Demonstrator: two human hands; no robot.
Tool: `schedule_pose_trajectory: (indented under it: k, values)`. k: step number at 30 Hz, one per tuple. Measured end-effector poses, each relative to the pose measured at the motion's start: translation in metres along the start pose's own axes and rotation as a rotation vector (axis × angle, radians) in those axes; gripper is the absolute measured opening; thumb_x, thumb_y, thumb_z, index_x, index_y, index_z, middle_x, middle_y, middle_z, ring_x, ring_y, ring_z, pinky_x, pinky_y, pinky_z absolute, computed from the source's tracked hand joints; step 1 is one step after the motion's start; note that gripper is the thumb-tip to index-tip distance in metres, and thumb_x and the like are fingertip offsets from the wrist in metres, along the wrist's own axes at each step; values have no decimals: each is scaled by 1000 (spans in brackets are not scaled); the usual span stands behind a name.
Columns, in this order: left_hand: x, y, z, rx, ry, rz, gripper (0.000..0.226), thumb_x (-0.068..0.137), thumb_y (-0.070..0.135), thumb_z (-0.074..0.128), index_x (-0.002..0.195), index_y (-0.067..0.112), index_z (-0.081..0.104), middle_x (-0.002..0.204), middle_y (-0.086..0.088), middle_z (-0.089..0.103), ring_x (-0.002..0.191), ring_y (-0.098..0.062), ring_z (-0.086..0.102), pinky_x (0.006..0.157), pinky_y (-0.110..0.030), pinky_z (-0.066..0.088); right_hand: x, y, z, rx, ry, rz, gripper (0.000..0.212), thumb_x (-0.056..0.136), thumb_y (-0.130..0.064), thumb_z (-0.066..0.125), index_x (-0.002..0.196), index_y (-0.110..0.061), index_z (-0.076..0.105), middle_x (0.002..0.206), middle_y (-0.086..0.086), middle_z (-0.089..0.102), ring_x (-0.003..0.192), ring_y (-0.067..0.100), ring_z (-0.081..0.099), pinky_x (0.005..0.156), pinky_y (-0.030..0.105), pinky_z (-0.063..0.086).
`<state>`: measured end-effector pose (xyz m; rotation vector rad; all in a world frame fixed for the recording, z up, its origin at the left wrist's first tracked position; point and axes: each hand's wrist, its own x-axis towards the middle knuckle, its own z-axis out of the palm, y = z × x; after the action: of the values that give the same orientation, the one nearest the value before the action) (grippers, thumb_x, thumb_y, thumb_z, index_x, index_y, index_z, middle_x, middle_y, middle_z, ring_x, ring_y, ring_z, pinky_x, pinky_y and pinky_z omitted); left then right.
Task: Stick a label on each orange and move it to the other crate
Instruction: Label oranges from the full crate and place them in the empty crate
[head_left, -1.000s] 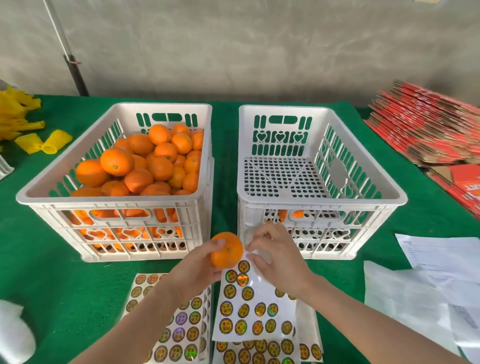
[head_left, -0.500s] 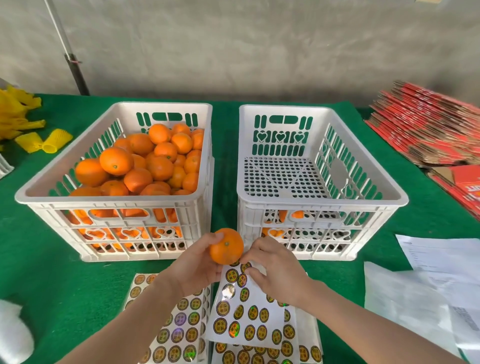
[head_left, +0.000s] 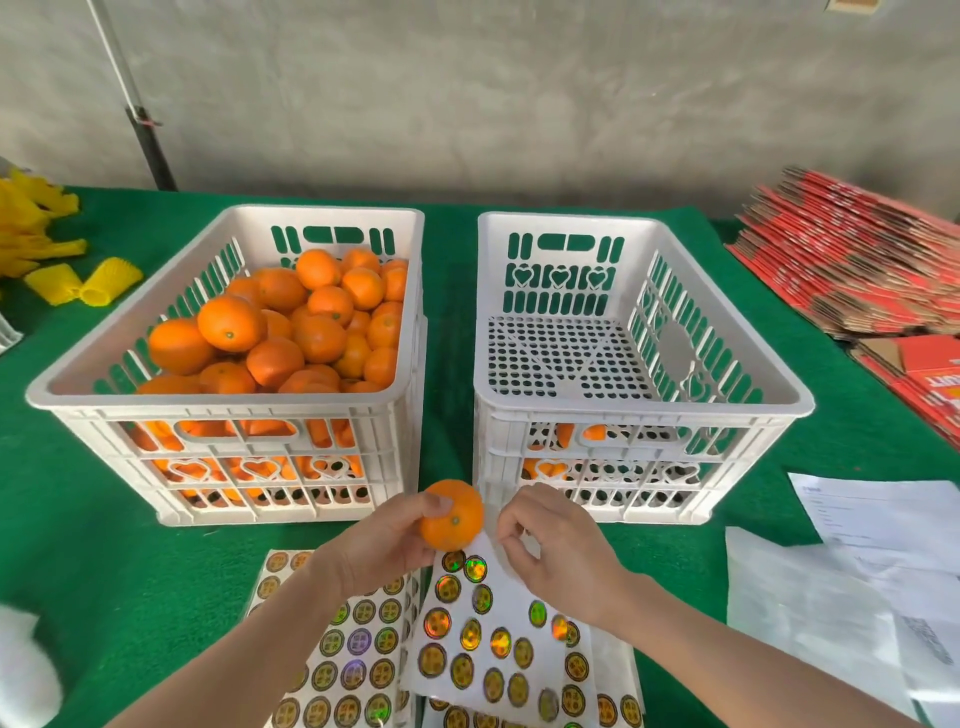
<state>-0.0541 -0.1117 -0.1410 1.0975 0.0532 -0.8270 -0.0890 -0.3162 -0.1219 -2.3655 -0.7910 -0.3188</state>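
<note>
Over green table (head_left: 104, 545), left hand (head_left: 384, 551) grips orange (head_left: 453, 514); right hand (head_left: 561, 551) just beside pinches label sheet (head_left: 498, 623).

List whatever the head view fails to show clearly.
Head view only:
- Right hand: its curled fingers hide whether a label is pinched.
- Right crate: near wall screens the oranges inside; count unknown.
- Label sheet: print too small to read.
- White object, bottom-left: blurred, cut by the edge.

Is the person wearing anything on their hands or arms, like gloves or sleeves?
Nothing that shows. The left hand and right hand are bare, with no gloves, rings, watch or bracelets visible. No sleeves appear either: both arms are uncovered as far as the picture's lower edge.
</note>
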Motion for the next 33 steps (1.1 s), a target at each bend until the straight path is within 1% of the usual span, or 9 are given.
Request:
schedule_pose_trajectory:
  k: [5, 9, 13, 16, 19, 24, 27, 30, 33]
  values:
    - [-1, -3, -7, -54, 6, -18, 96, 42, 35, 94, 123, 5, 51, 108, -15, 70, 98, -27, 69, 77, -34, 56, 6, 3, -5, 260, 37, 339, 14, 85, 1, 60, 75, -10, 59, 69, -4, 57, 64, 5, 49, 62, 19, 41]
    - [-5, -1, -1, 399, 191, 11, 99, 44, 52, 81, 130, 15, 49, 116, -1, 63, 108, -18, 59, 95, -30, 43, 17, 3, -13, 414, 83, 489, 21, 87, -4, 62, 72, -19, 58, 67, -7, 54, 61, 1, 45, 61, 15, 38]
    - [-19, 15, 9, 535, 224, 188, 85, 49, 59, 72, 126, 31, 50, 120, 2, 62, 114, -18, 58, 95, -28, 42, 31, -7, -22, 524, 102, 503, 21, 89, -9, 61, 73, -23, 57, 67, -6, 52, 66, 10, 47, 66, 25, 42]
    - [-26, 34, 21, 328, 135, 346, 72, 58, 32, 79, 125, 25, 51, 105, -7, 68, 93, -27, 68, 79, -30, 54, 46, -17, -33, 598, 161, 455, 19, 89, -9, 59, 75, -22, 58, 71, -1, 55, 67, 11, 49, 66, 24, 42]
    - [-32, 52, 33, 88, 58, 439, 72, 63, 9, 79, 127, 30, 55, 108, -14, 60, 78, -27, 65, 71, -31, 53, 60, -27, -47, 687, 235, 391, 20, 89, -5, 58, 77, -21, 60, 69, -12, 58, 68, 5, 53, 67, 16, 44]
    - [-38, 68, 47, -168, -26, 446, 86, 51, 41, 91, 127, 24, 55, 104, -21, 64, 73, -21, 62, 63, -27, 53, 77, -41, -60, 844, 315, 310, 13, 85, -9, 65, 84, -21, 59, 74, -14, 61, 77, 7, 61, 70, 16, 48]
    - [-39, 72, 50, -234, -56, 422, 82, 52, 44, 89, 122, 15, 57, 96, -18, 66, 70, -20, 60, 59, -26, 52, 82, -47, -61, 781, 246, 221, 42, 72, -17, 72, 108, -26, 52, 105, -7, 61, 100, 5, 61, 84, 21, 50]
    - [-37, 71, 55, -206, -91, 390, 56, 68, 58, 73, 114, 25, 69, 111, -14, 67, 93, -24, 65, 80, -34, 51, 86, -52, -58, 617, 117, 94, 71, 72, -13, 76, 128, -33, 38, 135, -10, 41, 121, 2, 48, 87, 11, 46]
    - [-37, 70, 60, -146, -101, 345, 52, 80, 63, 53, 116, 30, 68, 130, -10, 60, 123, -28, 54, 107, -48, 37, 92, -51, -57, 495, 137, 109, 73, 70, -22, 77, 125, -45, 35, 133, -18, 36, 116, -2, 47, 83, 10, 46]
